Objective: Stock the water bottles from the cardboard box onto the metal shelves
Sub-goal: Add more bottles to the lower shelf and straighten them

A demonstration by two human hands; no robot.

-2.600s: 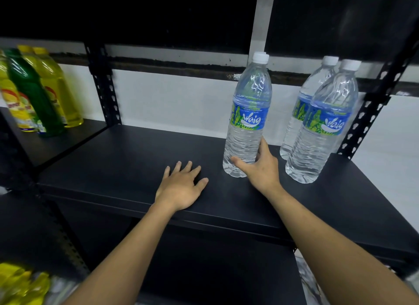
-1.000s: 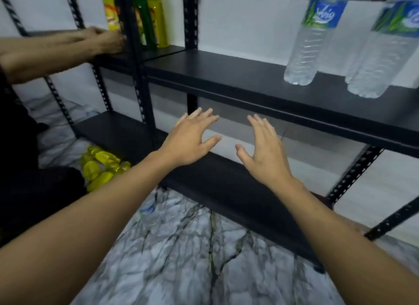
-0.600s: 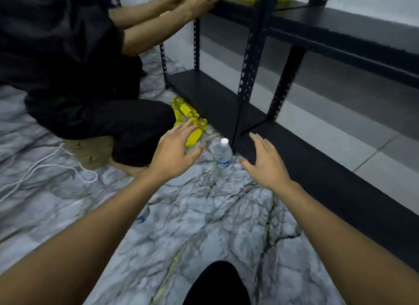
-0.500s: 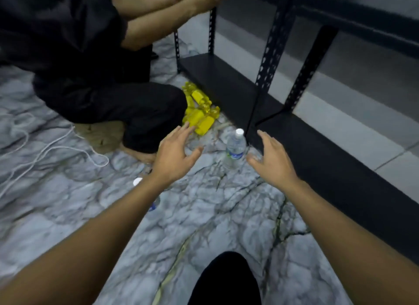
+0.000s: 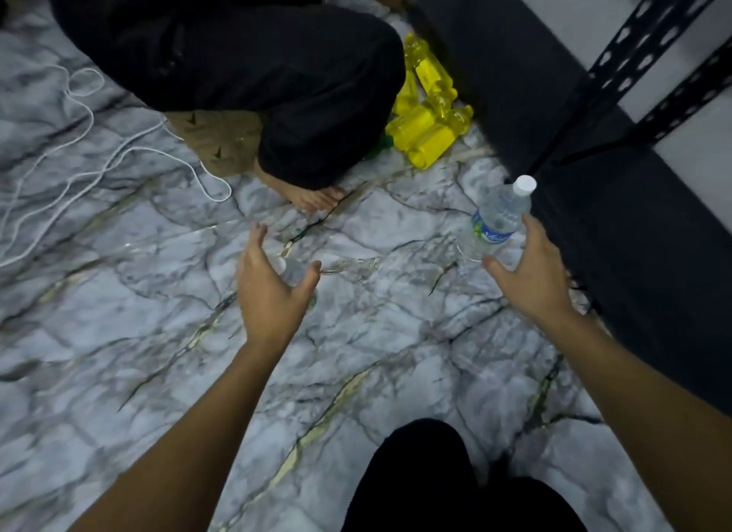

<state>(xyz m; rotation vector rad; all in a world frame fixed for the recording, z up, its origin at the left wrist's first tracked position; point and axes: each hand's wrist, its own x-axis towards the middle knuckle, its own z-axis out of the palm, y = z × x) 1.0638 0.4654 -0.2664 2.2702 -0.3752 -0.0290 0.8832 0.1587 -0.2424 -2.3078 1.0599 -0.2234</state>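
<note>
Bottle (image 5: 498, 220) stands just beside spread right hand (image 5: 534, 282); left hand (image 5: 269, 290) spread too.

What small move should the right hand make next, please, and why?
Probably close the right hand round the bottle: it stands on the floor, and the open hand is right beside it, thumb near its base, not yet holding it.

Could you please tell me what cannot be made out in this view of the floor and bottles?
Head view only:
1. Clear bottle: mostly covered by the left hand; how it lies is unclear.
2. Upright water bottle: label too blurred to read; contact with the right hand unclear.
3. Brown thing: half hidden by another person's leg; box or not, unclear.
4. Shelf unit: upper levels cut off by the top edge.
</note>
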